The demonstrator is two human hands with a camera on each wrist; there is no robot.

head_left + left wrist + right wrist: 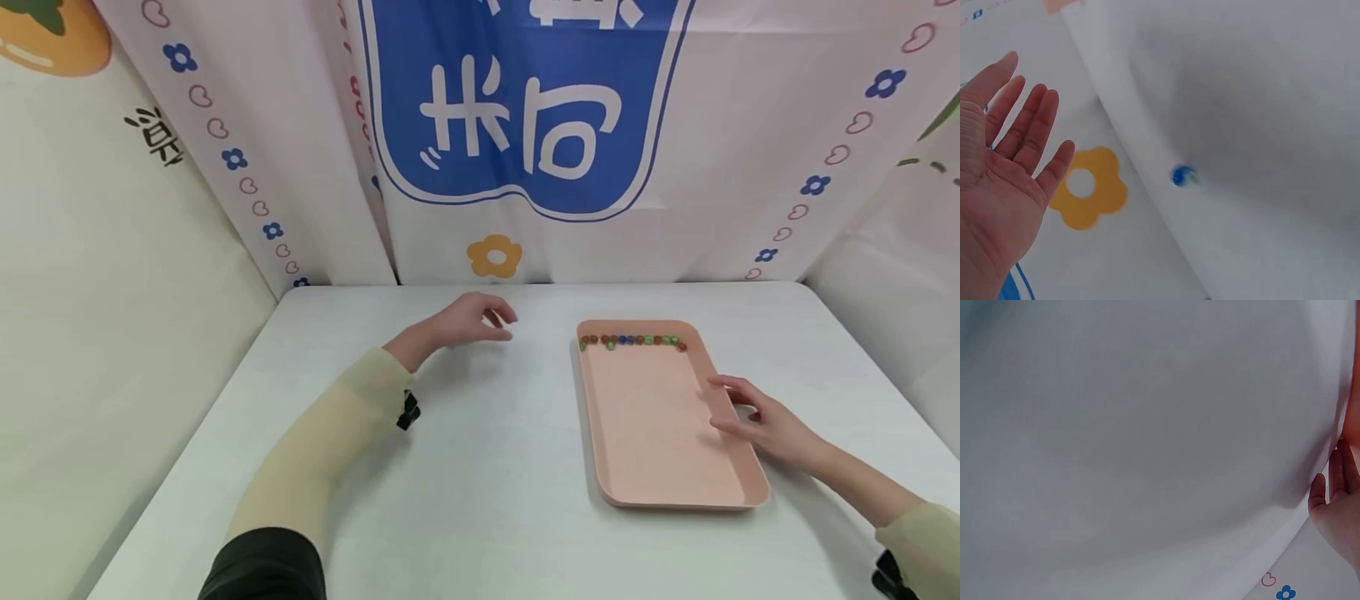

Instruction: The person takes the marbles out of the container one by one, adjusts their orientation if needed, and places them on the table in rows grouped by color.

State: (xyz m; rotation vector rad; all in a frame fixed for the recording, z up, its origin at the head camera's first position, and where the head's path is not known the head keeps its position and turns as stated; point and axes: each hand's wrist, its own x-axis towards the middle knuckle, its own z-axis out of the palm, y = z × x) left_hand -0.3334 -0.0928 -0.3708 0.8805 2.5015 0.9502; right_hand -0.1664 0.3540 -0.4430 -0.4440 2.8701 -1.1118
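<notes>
Right hand (765, 427) holds the pink tray (660, 433) by its side on the white table (480, 500). Little balls (638, 340) line its far end. Left hand (471, 322) is loose, holding nothing, near a blurry blue ball (1183, 175). Flowery cloth (750, 108) hangs behind.

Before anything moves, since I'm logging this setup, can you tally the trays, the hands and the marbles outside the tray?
Tray: 1
Hands (left hand, right hand): 2
Loose marble: 1
Total: 4
</notes>
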